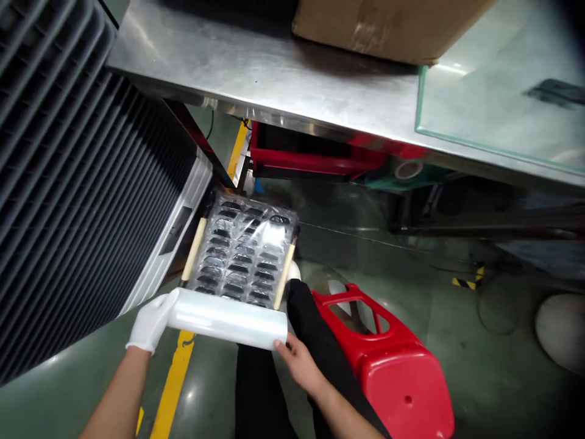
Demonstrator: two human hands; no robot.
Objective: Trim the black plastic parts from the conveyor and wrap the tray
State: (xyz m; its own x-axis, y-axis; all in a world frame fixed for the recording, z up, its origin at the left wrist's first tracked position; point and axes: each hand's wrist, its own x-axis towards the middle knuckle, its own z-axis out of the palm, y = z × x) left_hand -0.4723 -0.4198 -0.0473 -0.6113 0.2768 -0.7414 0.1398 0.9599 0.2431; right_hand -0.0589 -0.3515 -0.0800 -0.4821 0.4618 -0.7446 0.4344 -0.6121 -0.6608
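Observation:
A roll of clear stretch film lies across the near edge of a stack of trays filled with small dark parts. Film is drawn over the top of the stack. My left hand, in a white glove, grips the roll's left end. My right hand, bare, holds the roll's right end with its fingers curled under it. The stack rests low, above my dark-trousered knees, below the steel table.
A steel table with a cardboard box and a glass sheet spans the top. A dark ribbed unit stands left. A red plastic stool sits by my right leg. Red bins are under the table.

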